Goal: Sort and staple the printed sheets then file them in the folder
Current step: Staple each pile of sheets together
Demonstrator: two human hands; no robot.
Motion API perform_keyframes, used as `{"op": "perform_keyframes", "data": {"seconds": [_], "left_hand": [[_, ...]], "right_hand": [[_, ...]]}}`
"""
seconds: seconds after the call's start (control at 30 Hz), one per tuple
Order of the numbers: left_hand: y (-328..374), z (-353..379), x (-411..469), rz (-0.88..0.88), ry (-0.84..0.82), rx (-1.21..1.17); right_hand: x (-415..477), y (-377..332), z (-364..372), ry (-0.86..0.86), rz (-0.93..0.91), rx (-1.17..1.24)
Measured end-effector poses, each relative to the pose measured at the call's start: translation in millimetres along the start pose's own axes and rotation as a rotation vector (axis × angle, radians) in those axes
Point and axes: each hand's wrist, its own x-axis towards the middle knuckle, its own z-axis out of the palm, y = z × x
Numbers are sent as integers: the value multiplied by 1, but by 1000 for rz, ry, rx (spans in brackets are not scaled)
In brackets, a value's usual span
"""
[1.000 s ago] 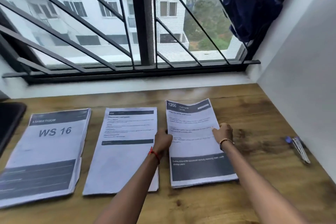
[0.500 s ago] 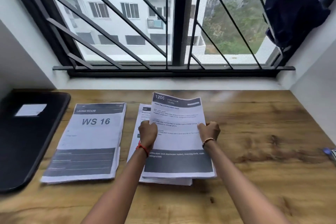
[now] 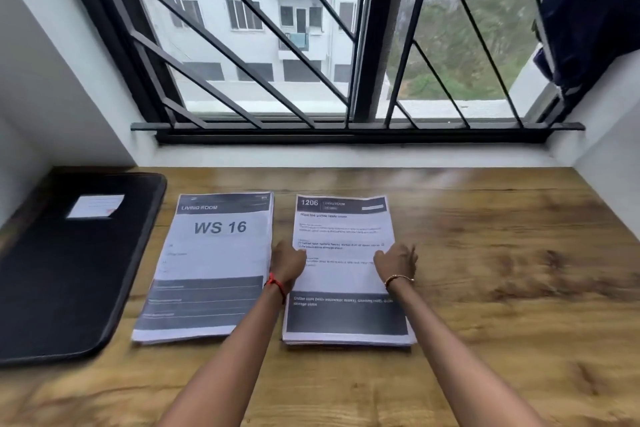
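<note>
Resting at mid-height on either side of the 1206 stack (image 3: 343, 229), both hands frame the top sheet, which lies flat on the wooden desk (image 3: 502, 288). The left hand (image 3: 287, 262) sits on the stack's left edge, in the narrow gap between this pile and the WS 16 stack (image 3: 214, 253) just beside it. Its knuckles face the camera and its fingers bend down towards the paper. Whether they pinch the sheets or only press on them I cannot tell, as the fingertips are hidden. The right hand (image 3: 396, 262) lies on the opposite edge, thumb on the printed page and fingers loosely spread out past the paper's right border. It looks relaxed and holds nothing that shows. A red thread (image 3: 277, 286) circles the left wrist, and a thin bangle (image 3: 398, 278) the right.

The two piles lie side by side and roughly parallel, apart but close. The left pile's cover reads "LIVING ROOM" above "WS 16". The black folder (image 3: 69, 270) lies closed at the desk's left end, well apart from both hands and beyond the WS 16 stack, with a white label (image 3: 95, 206) near its far end. Behind the desk a barred window (image 3: 242, 45) looks onto a pale building and trees, and a dark blue cloth (image 3: 588, 10) hangs at its right.
</note>
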Motion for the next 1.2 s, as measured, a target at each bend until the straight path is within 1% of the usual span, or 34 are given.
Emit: {"op": "perform_keyframes", "data": {"seconds": [0.07, 0.23, 0.37, 0.47, 0.53, 0.7, 0.8, 0.9, 1.0, 1.1, 1.2], "left_hand": [[3, -2, -3, 6, -49, -101], [0, -8, -1, 21, -132, -174], [7, -26, 2, 33, -126, -188], [6, -53, 11, 65, -22, -157], [1, -75, 19, 50, 60, -129], [-12, -137, 32, 80, 236, -108], [-30, -171, 39, 78, 296, -101], [-53, -192, 50, 51, 305, -109], [-66, -204, 51, 42, 292, -102], [-79, -207, 55, 19, 291, 17], [-93, -205, 61, -77, 285, 203]], "right_hand": [[0, -1, -2, -37, 3, 24], [1, -2, -1, -35, 46, 132], [-4, -22, -4, -30, 42, 240], [-14, -52, -1, -14, 0, 329], [-24, -75, 7, -23, -44, 379], [-50, -128, 44, -86, -162, 434], [-65, -150, 71, -137, -214, 450], [-74, -163, 96, -182, -244, 449], [-78, -169, 120, -177, -267, 399], [-77, -168, 136, -182, -266, 260], [-77, -163, 139, -149, -280, 90]]}}
